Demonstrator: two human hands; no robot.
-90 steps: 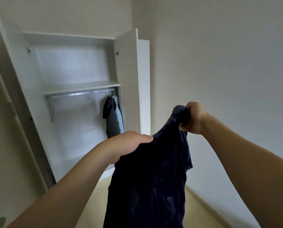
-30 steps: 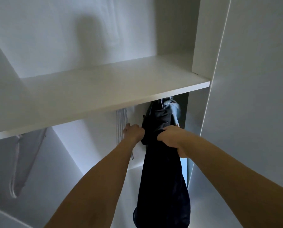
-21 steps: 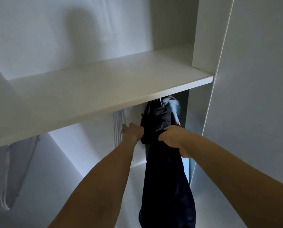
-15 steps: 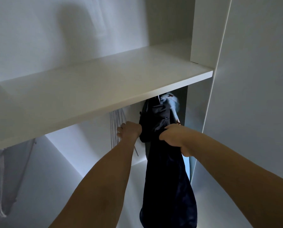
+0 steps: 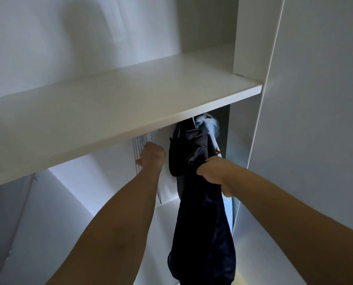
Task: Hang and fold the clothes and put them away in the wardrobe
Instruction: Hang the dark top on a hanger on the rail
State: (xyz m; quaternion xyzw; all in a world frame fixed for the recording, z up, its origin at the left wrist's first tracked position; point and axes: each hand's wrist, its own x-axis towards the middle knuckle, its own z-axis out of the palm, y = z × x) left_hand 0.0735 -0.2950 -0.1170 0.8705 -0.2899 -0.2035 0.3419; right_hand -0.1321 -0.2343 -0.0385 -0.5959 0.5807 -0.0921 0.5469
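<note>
Since half a second ago, left hand [image 5: 152,155] shifts left and curls round the white hangers [image 5: 139,147] under the shelf [image 5: 130,103]. Right hand [image 5: 216,173] grips the dark garment [image 5: 202,233], which hangs below it, beside hung clothes [image 5: 192,140] at the wardrobe's right end.

The shelf [image 5: 118,112] hides the rail and the tops of the white hangers [image 5: 139,145], and the left hand [image 5: 152,156] has its fingers tucked out of sight among them. The dark garment [image 5: 202,233] runs off the bottom edge. The hanging light blue piece [image 5: 209,128] is mostly behind the dark jacket [image 5: 189,149].
</note>
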